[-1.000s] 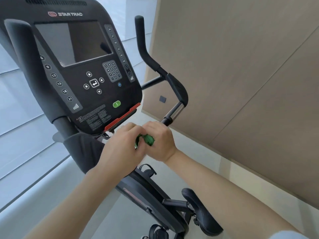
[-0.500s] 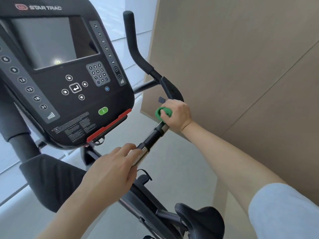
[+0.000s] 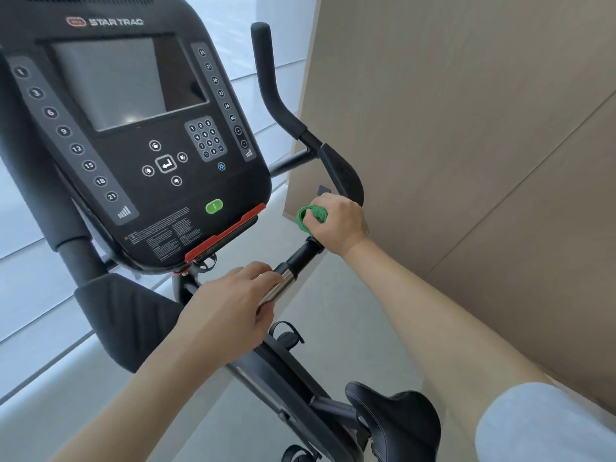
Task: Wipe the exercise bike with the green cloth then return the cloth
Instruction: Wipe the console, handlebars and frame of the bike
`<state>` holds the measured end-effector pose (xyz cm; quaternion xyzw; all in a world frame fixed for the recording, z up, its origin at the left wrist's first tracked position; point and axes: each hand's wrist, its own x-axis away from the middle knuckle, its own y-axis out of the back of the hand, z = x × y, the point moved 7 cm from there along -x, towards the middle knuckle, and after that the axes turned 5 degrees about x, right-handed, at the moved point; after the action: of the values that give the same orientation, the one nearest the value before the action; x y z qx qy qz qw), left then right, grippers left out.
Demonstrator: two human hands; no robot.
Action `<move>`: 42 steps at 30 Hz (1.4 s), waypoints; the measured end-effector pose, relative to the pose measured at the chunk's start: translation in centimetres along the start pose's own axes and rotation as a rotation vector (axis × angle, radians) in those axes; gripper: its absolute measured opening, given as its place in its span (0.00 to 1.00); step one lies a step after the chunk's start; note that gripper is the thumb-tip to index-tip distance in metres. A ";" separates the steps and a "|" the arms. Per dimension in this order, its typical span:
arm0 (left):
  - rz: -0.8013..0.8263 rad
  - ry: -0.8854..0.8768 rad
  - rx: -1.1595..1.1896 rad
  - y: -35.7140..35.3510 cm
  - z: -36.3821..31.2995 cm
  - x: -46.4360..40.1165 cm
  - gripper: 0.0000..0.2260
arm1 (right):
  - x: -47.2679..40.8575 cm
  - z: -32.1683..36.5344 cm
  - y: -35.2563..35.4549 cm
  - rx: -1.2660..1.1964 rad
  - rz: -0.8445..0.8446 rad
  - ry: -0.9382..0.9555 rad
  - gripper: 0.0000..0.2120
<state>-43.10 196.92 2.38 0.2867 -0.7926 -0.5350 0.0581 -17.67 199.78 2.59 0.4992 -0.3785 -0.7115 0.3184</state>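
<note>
The black exercise bike fills the view, with its console (image 3: pixel 133 135) at the upper left and its right handlebar (image 3: pixel 300 258) running from the middle up to the right. My right hand (image 3: pixel 336 225) is wrapped around that handlebar with the bunched green cloth (image 3: pixel 308 216) pressed between palm and bar. My left hand (image 3: pixel 230 311) grips the lower silver section of the same handlebar, just below the console's red edge. The saddle (image 3: pixel 396 418) shows at the bottom right.
A beige panelled wall (image 3: pixel 466 145) stands close on the right, just behind the handlebar. A pale window sill and frosted glass (image 3: pixel 30 311) run along the left. Light floor (image 3: pixel 333 311) shows beneath the bike frame and pedal.
My hands were together at the cloth near the console base. The right hand then slid up the handlebar with the cloth, and the left took hold of the silver section.
</note>
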 end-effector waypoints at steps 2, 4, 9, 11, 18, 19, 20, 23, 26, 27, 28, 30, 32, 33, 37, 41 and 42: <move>-0.005 -0.007 -0.005 0.5 -0.2 0.1 0.17 | 1.4 2.3 -0.1 -0.014 0.015 -0.001 0.17; -0.011 -0.028 -0.028 1.1 -0.1 0.8 0.13 | 2.9 4.8 -0.4 -0.026 0.018 0.007 0.18; -0.087 -0.014 -0.104 4.8 3.1 4.4 0.07 | 6.9 9.5 0.0 -0.153 -0.034 -0.056 0.18; -0.137 -0.035 -0.094 5.9 4.4 5.6 0.09 | 7.5 10.7 0.7 -0.150 -0.048 -0.087 0.19; -0.194 -0.081 -0.086 6.1 4.3 6.9 0.13 | 12.3 19.4 1.0 -0.181 -0.050 0.042 0.14; -0.180 -0.079 -0.085 6.0 4.5 7.0 0.13 | 12.6 19.6 1.2 -0.202 -0.066 0.027 0.14; -0.169 -0.082 -0.085 6.0 4.6 6.9 0.12 | 12.6 19.7 1.4 -0.209 -0.073 0.020 0.14; -0.122 -0.084 -0.101 5.9 4.6 6.8 0.12 | 12.5 19.7 2.0 -0.205 -0.064 0.069 0.13; -0.120 -0.086 -0.140 5.8 4.7 6.8 0.14 | 12.4 19.2 1.7 -0.226 -0.083 0.175 0.10; -0.120 -0.084 -0.149 5.7 4.7 6.8 0.15 | 12.1 18.7 1.5 -0.225 -0.085 0.200 0.10; -0.117 -0.082 -0.157 5.6 4.7 6.7 0.15 | 11.7 18.0 1.5 -0.219 -0.086 0.213 0.10; -0.108 -0.079 -0.179 5.2 4.8 6.6 0.16 | 10.5 16.2 1.4 -0.191 -0.091 0.204 0.11; -0.121 -0.073 -0.189 5.2 4.7 6.5 0.16 | 9.0 14.0 1.2 -0.143 -0.075 0.169 0.13; -0.135 -0.068 -0.189 5.3 4.7 6.5 0.16 | 8.1 12.7 1.2 -0.119 -0.054 0.148 0.14; -0.203 -0.047 -0.188 5.2 4.6 6.3 0.15 | 4.3 8.6 0.8 -0.006 0.042 0.162 0.16; -0.249 -0.037 -0.186 5.1 5.0 6.2 0.14 | 1.6 4.7 0.8 0.011 0.061 0.152 0.10; -0.263 -0.034 -0.183 5.1 5.1 6.3 0.13 | 0.7 3.2 0.9 0.007 0.060 0.105 0.09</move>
<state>-52.32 199.15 3.41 0.3724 -0.6972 -0.6125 0.0001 -20.91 199.44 3.73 0.5256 -0.3784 -0.6730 0.3571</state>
